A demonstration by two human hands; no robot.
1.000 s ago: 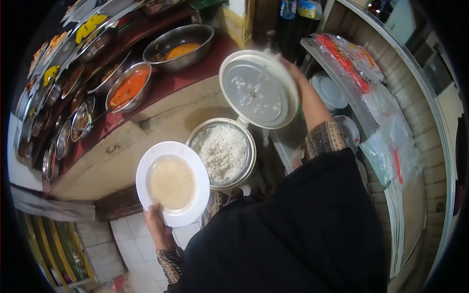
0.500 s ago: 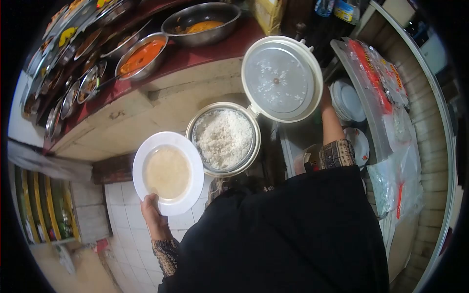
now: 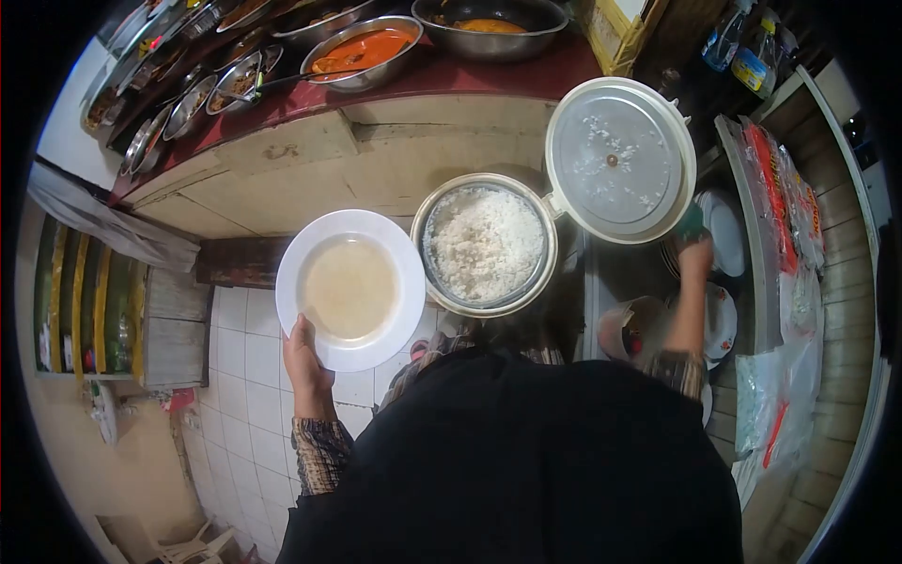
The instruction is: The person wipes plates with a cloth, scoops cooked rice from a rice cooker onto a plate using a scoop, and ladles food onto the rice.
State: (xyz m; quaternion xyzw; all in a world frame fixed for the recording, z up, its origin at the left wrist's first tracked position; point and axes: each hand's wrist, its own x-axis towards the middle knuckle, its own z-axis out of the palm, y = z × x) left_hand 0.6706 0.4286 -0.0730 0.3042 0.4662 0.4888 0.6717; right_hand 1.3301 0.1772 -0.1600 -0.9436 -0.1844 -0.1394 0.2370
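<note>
My left hand (image 3: pixel 308 368) grips the lower left rim of a white plate (image 3: pixel 287 273), thumb on top. A thin layer of pale, cloudy liquid seems to cover the plate's middle. Just right of the plate stands an open round container (image 3: pixel 549 246) filled with white rice (image 3: pixel 486 244). Its lid (image 3: pixel 615 155) is tilted up on the hinge, with rice grains stuck inside. Below and right of the lid, my right hand (image 3: pixel 695 256) is closed at a small green object (image 3: pixel 691 224), whose shape is partly hidden.
Metal bowls of food, one with red sauce (image 3: pixel 366 52), line the red counter (image 3: pixel 470 80) at the top. On the right are stacked plates (image 3: pixel 723 235), a pinkish container (image 3: pixel 631 329) and plastic bags (image 3: pixel 785 376). White floor tiles (image 3: pixel 263 376) show at lower left.
My right hand has left the raised lid and moved down to the green object by the stacked plates. The view has shifted left. My left hand still holds the plate beside the rice container.
</note>
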